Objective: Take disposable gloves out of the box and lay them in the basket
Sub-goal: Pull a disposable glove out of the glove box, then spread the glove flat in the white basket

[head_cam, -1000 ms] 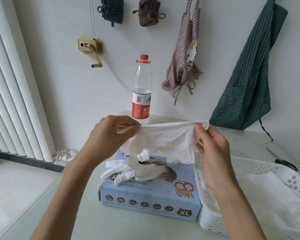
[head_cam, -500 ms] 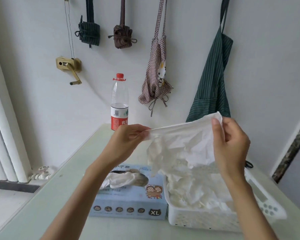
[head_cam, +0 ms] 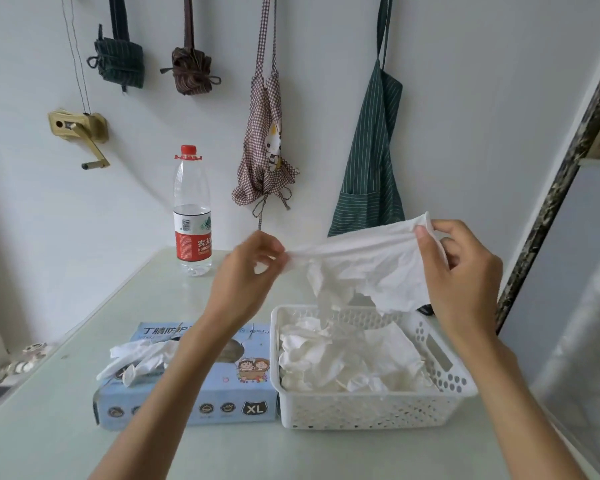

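A white disposable glove (head_cam: 364,265) is stretched in the air above the white perforated basket (head_cam: 368,410). My left hand (head_cam: 246,271) pinches its left end and my right hand (head_cam: 461,271) pinches its cuff at the right. The glove's fingers hang down toward the basket, where several white gloves (head_cam: 343,355) lie in a heap. Left of the basket lies the light-blue glove box (head_cam: 222,407) marked XL. Another glove (head_cam: 136,356) pokes out of its top opening, partly behind my left forearm.
A water bottle (head_cam: 192,213) with a red cap stands at the table's back left. Aprons (head_cam: 369,161) and cloth bundles hang on the wall behind. Scissors (head_cam: 425,310) peek out behind the basket. A dark-framed panel runs along the right side.
Both hands carried the stretched glove rightward from above the box to above the basket and lowered it a little. The view shifted right.
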